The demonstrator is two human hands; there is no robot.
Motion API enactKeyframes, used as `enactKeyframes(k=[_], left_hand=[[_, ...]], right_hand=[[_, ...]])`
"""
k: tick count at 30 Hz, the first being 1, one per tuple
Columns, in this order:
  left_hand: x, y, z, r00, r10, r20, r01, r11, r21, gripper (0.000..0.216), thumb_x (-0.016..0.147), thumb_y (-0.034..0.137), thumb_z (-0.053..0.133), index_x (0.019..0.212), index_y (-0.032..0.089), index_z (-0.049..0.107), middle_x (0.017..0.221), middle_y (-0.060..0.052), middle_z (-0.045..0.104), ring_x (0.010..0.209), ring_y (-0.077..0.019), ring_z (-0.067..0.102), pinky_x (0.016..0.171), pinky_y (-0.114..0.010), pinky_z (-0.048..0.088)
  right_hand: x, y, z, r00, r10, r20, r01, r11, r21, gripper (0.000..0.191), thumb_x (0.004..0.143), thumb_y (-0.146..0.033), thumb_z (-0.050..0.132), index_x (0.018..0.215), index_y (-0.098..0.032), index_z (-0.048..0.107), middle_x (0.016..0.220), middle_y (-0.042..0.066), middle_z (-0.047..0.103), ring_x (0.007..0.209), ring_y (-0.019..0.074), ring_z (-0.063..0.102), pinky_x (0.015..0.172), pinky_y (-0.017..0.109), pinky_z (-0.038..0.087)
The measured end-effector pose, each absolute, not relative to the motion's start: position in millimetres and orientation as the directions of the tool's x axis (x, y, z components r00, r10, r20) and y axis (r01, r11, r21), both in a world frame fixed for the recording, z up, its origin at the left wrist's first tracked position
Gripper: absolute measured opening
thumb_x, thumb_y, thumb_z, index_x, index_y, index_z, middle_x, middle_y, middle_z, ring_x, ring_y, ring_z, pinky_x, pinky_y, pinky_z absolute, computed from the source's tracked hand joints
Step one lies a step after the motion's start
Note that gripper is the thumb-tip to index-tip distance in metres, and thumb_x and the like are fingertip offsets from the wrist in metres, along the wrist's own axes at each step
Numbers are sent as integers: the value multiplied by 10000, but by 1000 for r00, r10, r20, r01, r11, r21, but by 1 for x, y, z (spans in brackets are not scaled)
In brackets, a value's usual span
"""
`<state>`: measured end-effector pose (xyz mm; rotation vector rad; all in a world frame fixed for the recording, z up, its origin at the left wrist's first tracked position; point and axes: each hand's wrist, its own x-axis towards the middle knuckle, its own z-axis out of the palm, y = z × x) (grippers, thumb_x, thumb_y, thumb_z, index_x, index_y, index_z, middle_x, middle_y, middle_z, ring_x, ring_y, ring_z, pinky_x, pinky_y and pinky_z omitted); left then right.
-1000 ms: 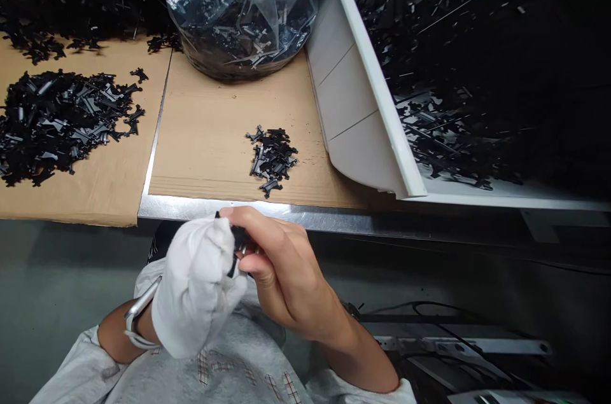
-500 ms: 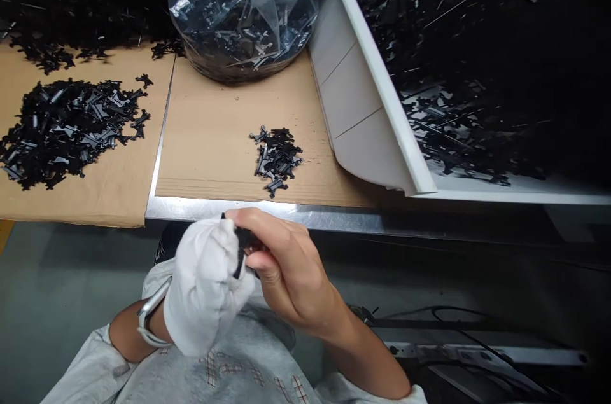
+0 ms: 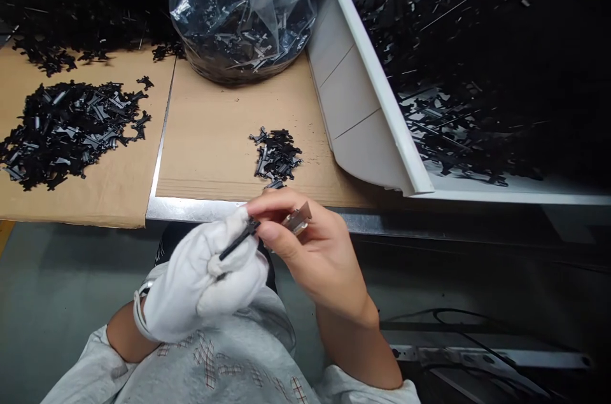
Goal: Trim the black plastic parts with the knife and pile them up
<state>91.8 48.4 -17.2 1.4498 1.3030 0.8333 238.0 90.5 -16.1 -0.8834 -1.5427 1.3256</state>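
My left hand (image 3: 205, 280) wears a white cloth glove and is closed around a thin black plastic part (image 3: 238, 240), which sticks out toward my right hand. My bare right hand (image 3: 310, 248) is closed in a pinch on a small flat metal blade (image 3: 298, 219), its thumb and forefinger touching the tip of the black part. Both hands hover just below the table's metal front edge (image 3: 200, 208). A small heap of black parts (image 3: 277, 154) lies on the cardboard just beyond my hands.
A larger pile of black parts (image 3: 67, 130) lies on cardboard at the left. A clear plastic bag of parts (image 3: 243, 16) stands at the back. A white bin (image 3: 377, 92) with many black parts sits tilted at the right. Cables run along the floor at lower right.
My right hand has lifted and opened outward, showing the metal blade. My gloved left hand has turned and dropped slightly, so the black part now sticks out.
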Motion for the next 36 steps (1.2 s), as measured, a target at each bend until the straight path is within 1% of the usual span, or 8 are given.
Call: enactKeyframes(k=[6,10,13,16,22,32,34,36], left_hand=[[85,63,-21,324,900,-290,214,229,950,518,1019,470,202,611,224,405,495,22,456,489,-122,479,620,-284,470],[49,90,-29,-125,964,-234,628,259,733,402,979,499,363,752,220,543,662,4,594,665,-161,574,692,-290,419],[14,115,-34,-506,857,-95,751,492,441,375,955,480,384,1156,249,601,913,-64,720,873,-262,662,721,-328,434],[-8,141,-40,-576,816,-41,777,562,284,502,933,515,389,1313,228,549,1134,-149,714,1036,-344,662,792,-391,473],[-19,171,-40,-556,819,-143,807,573,144,468,915,468,400,1106,134,667,1128,-227,705,1064,-373,660,819,-424,500],[-8,161,-26,-453,849,-272,877,479,37,270,766,386,485,776,187,667,923,-185,734,911,-381,679,670,-391,436],[4,149,-22,-392,890,-232,895,427,125,220,761,375,476,680,207,592,781,-119,712,797,-302,666,634,-348,410],[19,136,-16,-263,937,-228,876,331,352,202,761,362,465,633,213,513,660,-49,644,663,-206,596,583,-296,378]], right_hand=[[251,104,-16,-371,927,59,94,100,-991,307,887,-468,640,771,-184,622,639,-26,556,492,77,419,444,213,336],[274,140,-27,-154,988,9,420,74,-904,258,845,-445,617,764,-200,616,599,-27,515,515,111,410,500,258,343],[284,171,-38,-3,1000,-20,610,-14,-792,222,751,-430,623,712,-212,614,585,-5,543,557,154,461,559,295,363],[285,187,-45,43,998,-36,716,-56,-696,184,698,-402,600,682,-218,609,604,29,595,608,196,508,615,325,373],[289,178,-46,24,1000,10,744,-11,-668,261,752,-475,549,734,-226,627,637,43,644,608,204,543,605,321,397],[292,143,-23,-38,997,68,645,76,-761,292,815,-512,595,777,-229,655,692,28,667,602,175,585,550,278,457],[287,138,-19,-115,990,82,588,134,-797,262,840,-475,609,780,-225,659,688,24,664,586,163,587,531,265,462],[280,134,-17,-203,977,73,502,168,-849,220,868,-423,613,814,-217,670,697,20,662,586,155,593,525,254,470]])
